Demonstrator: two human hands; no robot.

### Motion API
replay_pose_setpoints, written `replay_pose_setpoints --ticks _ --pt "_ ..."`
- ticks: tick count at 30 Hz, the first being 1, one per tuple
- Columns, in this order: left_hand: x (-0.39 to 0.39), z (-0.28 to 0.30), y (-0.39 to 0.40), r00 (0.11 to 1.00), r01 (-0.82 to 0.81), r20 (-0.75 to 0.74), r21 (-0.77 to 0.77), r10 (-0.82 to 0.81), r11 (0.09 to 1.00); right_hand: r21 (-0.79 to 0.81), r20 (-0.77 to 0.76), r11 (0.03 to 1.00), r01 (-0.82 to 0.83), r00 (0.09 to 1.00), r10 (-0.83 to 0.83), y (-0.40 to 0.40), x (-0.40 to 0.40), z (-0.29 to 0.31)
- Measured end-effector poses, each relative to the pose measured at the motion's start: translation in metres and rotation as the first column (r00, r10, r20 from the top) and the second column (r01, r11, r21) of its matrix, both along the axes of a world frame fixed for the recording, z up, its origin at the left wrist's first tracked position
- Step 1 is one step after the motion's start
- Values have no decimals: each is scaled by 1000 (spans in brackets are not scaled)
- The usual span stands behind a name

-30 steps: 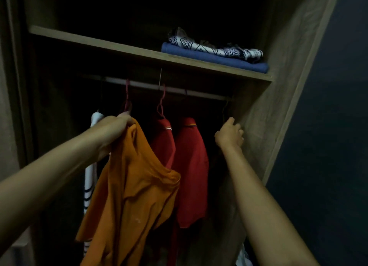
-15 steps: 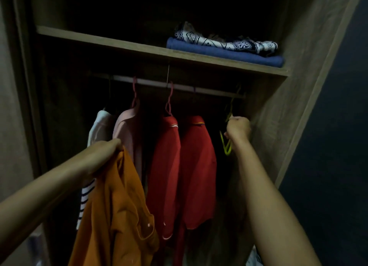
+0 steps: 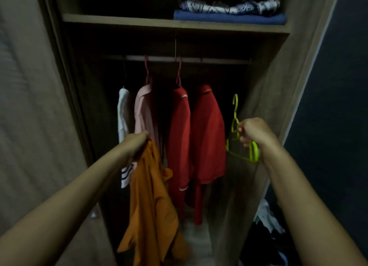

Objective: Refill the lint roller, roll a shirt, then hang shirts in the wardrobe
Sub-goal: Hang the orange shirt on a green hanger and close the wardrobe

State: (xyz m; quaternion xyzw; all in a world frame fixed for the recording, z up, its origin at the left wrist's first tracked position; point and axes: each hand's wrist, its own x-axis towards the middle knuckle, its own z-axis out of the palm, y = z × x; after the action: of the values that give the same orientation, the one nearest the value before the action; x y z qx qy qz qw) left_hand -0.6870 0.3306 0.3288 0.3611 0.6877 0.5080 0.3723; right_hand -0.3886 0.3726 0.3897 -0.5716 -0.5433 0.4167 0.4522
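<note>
Head cam was pretty dim, but the left hand (image 3: 137, 143) was bunched tight around the top of an orange shirt (image 3: 151, 206), which hung limp in front of the open wardrobe (image 3: 264, 98). Right hand (image 3: 253, 134) was fisted around a lime green hanger (image 3: 238, 138), off the rail (image 3: 187, 59), just beside two red shirts (image 3: 199, 136) hanging there.

A folded blue cloth (image 3: 229, 19) lay on the top shelf (image 3: 139, 23), and a patterned black-and-white cloth (image 3: 229, 6) rested on top of it. Low at the right, a heap of loose clothes (image 3: 266, 220) sat against a dark blue wall (image 3: 334, 86).
</note>
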Motion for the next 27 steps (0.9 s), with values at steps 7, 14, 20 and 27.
replay_pose_setpoints --ticks 7,14,20,27 --pt "5 -39 -24 990 92 -95 -94 -101 991 -270 -110 943 -193 980 169 -82 -7 -52" --pt "-15 -74 -44 949 155 -269 -48 -162 987 -392 -454 816 -426 860 231 -134 -4 -56" --pt "-26 -92 -60 917 184 -346 -74 -199 980 -326 -538 789 -520 789 298 -160 -26 -35" --pt "-18 -86 -74 860 359 -372 -42 -348 932 -398 -645 833 -384 763 44 -132 -88 -80"
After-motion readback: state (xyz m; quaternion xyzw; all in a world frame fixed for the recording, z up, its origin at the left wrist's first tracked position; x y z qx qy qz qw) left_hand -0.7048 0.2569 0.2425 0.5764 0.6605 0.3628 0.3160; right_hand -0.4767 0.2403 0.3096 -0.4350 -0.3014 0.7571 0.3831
